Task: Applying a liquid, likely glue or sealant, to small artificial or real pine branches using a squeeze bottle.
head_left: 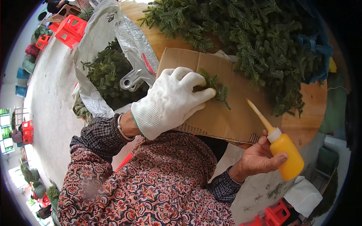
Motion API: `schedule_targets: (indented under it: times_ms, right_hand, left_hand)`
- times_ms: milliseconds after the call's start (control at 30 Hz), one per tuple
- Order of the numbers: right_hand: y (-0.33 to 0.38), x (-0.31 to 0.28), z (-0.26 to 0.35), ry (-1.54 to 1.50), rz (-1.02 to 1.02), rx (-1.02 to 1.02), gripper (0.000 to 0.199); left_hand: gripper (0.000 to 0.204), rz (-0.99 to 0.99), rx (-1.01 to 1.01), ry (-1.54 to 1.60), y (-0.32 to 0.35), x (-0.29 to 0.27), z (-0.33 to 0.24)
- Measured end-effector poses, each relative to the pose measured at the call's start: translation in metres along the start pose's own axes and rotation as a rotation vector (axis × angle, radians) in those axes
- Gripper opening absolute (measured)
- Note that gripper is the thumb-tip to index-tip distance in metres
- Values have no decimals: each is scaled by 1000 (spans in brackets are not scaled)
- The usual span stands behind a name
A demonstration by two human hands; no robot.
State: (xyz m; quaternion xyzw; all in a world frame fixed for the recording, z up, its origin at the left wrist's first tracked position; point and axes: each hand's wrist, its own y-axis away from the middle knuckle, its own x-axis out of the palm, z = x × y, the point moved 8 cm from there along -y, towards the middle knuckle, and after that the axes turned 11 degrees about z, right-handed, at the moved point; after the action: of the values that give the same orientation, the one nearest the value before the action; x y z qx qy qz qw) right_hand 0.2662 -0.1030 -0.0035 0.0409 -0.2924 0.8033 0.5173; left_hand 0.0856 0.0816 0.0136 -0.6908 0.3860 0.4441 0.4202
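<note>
cardboard [211,119] below, sprig [221,92] partly behind glove [171,94]

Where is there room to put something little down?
On the cardboard, between the little sprig and the near edge; also the wooden table right of the cardboard, below the big branch pile. That pile crowds the table's far side.

Left hand [171,96]: white glove [162,105] (green-edged cuff [145,118]); pale bangle [120,129]; checked sleeves [100,136]; swirl-patterned smock [151,184].
</note>
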Motion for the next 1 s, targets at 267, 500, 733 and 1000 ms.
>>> schedule_targets:
  times_ms: [267, 500, 733, 1000]
  right_hand:
    - [9, 20, 6, -13, -7, -24, 68]
    - [13, 40, 4, -59, -3, -45, 62]
    - [14, 60, 1, 47, 173, 50, 73]
    - [16, 88, -3, 223, 224, 13, 70]
  left_hand:
    - [30, -48, -32, 78, 3, -1, 14]
    - [31, -56, 82, 36, 3, -3, 14]
    - [31, -24, 106, 54, 2, 2, 16]
    - [30, -32, 93, 37, 5, 1, 19]
